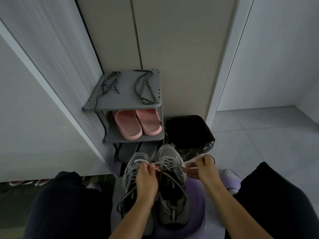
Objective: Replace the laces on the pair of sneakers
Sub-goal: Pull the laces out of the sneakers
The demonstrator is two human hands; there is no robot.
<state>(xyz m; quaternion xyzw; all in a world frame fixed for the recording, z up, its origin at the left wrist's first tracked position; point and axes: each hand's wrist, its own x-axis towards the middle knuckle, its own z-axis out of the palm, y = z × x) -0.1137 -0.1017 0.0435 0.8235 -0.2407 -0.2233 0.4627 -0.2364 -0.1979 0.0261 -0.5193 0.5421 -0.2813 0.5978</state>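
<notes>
1. Pale cabinet doors (172, 40) and grey floor tiles (259, 131) close in a narrow corner. The person sits with the pair of sneakers (168, 152) side by side between the knees, toes pointing away, on what looks like a purple stool (195, 195).
2. The left hand (146, 180) pinches a run of the light lace (165, 163) over the gap between the two shoes. The right hand (203, 168) has its fingers curled round the other end, drawn out to the right of the right shoe.
3. The lace is stretched between the hands across the right shoe's front eyelets. Long grey loops hang slack over both shoes toward the heels.
4. In this dim light it is hard to say whether the lace is going in or coming out.
5. To do the step well, I would pull both ends level and evenly, keep the lace flat where it crosses the tongue, and feed one eyelet at a time. Tension should run along the shoe so it does not slide off its perch.
6. Just beyond the toes stands a grey shoe rack (124, 94). Its top shelf holds two dark speckled laces (145, 88) lying apart, and one end of the left one trails over the front edge.
7. On its middle shelf sit pink slippers (138, 123), and on the bottom shelf grey slippers (127, 150).
8. Beside the rack is a bin with a black liner (188, 131). Its inside is too dark to tell what it holds.
</notes>
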